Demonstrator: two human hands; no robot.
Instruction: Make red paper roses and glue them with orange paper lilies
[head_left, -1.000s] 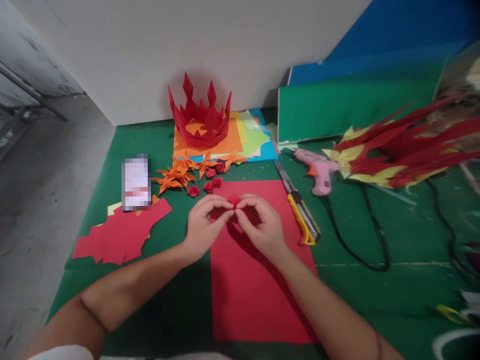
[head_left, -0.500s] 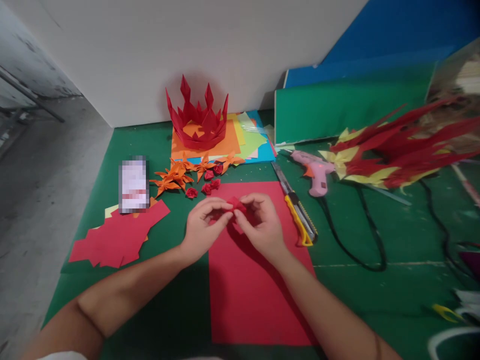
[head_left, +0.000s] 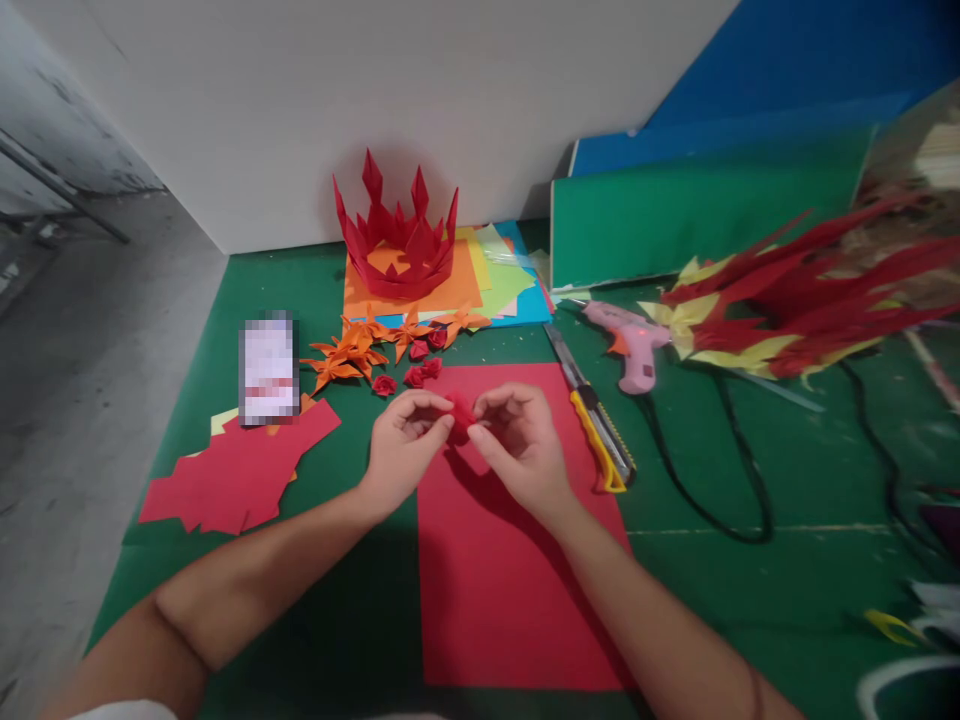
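A small folded red paper piece [head_left: 461,418] is held up between my two hands, above the top of a large red paper sheet [head_left: 525,580]. My left hand [head_left: 409,440] pinches its left side with thumb and fingers. On its right side, the fingertips of my right hand [head_left: 521,440] are closed around the edge. The piece's exact shape is blurred. Just beyond my hands lie several red paper roses [head_left: 384,385] and orange paper flowers [head_left: 345,355]. A yellow box cutter [head_left: 596,430] rests right of my right hand, partly over the sheet's edge.
Behind the flowers, a red paper crown [head_left: 397,255] stands on coloured sheets [head_left: 465,275]. Left are red paper scraps [head_left: 240,470] and a blurred white rectangle [head_left: 268,370]. At right lie a pink glue gun [head_left: 637,350], its black cord [head_left: 697,525] and red-yellow paper flames [head_left: 772,300].
The red paper piece has turned and shifted slightly left between my fingers. My right fingers have moved a little along its edge. Everything else on the table stays put.
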